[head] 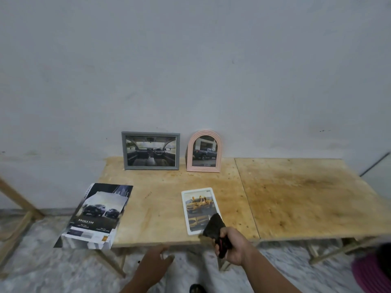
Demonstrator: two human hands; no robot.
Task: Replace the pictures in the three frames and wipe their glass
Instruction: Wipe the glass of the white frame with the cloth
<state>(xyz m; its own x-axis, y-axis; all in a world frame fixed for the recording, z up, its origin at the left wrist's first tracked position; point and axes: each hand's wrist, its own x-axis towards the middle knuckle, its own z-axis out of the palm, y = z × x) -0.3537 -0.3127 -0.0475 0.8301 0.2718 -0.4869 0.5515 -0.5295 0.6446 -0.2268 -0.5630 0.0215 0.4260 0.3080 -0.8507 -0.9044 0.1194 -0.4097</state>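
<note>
Here, the right hand [231,247] grips a dark cloth [214,226] over the near corner of the white frame [198,210], which lies flat on the table [296,197]. The left hand [153,263] hovers by the table edge, fingers relaxed and holding nothing.

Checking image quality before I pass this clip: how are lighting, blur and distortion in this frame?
Head view: dim, flat indoor light with soft shadows; no strong glare on the grey frame or pink arched frame. Wide-angle bending bows the table edges. The right hand gripping the dark cloth, the left hand and the brochure look softly blurred; small print is unreadable.
</note>
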